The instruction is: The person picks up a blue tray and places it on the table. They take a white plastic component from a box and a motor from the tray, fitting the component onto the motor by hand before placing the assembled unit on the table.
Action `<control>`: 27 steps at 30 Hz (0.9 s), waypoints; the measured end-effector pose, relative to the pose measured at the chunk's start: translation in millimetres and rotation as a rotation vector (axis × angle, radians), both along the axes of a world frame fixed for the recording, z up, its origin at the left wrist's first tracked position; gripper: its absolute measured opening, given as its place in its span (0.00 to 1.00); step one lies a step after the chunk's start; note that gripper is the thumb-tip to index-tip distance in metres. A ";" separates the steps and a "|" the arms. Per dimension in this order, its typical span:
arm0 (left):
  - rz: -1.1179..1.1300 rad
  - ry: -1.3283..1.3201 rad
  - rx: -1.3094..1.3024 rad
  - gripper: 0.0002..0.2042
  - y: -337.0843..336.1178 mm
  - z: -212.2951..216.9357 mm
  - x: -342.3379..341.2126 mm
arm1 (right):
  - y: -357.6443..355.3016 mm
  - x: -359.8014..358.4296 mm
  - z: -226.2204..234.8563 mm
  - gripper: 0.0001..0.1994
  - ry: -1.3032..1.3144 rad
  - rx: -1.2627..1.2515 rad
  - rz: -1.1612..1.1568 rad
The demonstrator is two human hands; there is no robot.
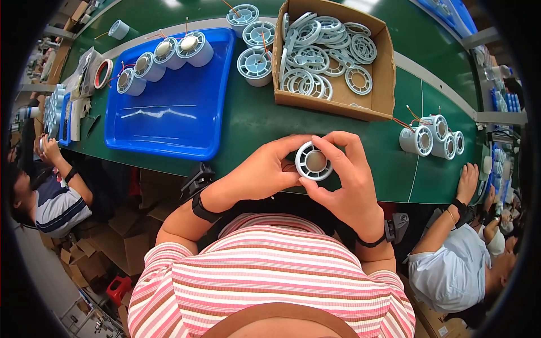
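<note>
Just off the table's front edge, I hold a small round plastic housing [314, 161] with its slotted face turned up. That face has a pale rim, spokes and a grey-brown disc in the middle. My left hand [269, 169] grips it from the left, fingers curled round its side. From the right, the thumb and fingers of my right hand [350, 177] pinch its rim. Dark reddish wires show by the left fingers. The lower body of the housing is mostly hidden by my hands.
Beyond my hands, a cardboard box [335, 110] holds many slotted rings [359, 80]. A blue tray [163, 143] with several wired cylinders [164, 52] lies left. More cylinders [418, 141] stand at right, others [255, 65] beside the box. Co-workers sit on both sides, one resting a hand [467, 181] on the table.
</note>
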State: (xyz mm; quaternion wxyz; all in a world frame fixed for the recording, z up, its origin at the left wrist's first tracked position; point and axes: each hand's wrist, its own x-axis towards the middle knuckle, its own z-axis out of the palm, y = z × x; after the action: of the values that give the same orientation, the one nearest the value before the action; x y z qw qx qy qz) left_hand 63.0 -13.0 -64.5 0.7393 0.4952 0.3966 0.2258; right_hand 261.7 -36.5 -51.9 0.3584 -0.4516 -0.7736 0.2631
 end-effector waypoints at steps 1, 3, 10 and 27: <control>-0.004 -0.001 -0.002 0.30 1.5 0.1 -0.6 | 2.1 0.7 0.4 0.33 0.015 -0.012 0.020; -0.010 -0.004 -0.009 0.30 4.0 0.5 -2.2 | 3.7 2.4 1.7 0.33 0.003 -0.030 0.022; -0.022 -0.078 -0.119 0.31 11.7 -5.3 -2.7 | 9.8 11.7 9.0 0.33 -0.026 -0.099 0.018; 0.081 -0.193 -0.268 0.29 26.8 15.2 33.5 | 25.1 50.1 4.5 0.27 0.182 -0.022 0.026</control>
State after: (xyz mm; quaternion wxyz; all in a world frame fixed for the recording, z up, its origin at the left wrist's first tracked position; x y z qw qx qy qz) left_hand 96.4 13.8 -49.3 0.8236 0.3517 0.3701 0.2470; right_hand 311.7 -11.4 -47.4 0.4188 -0.4196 -0.7406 0.3163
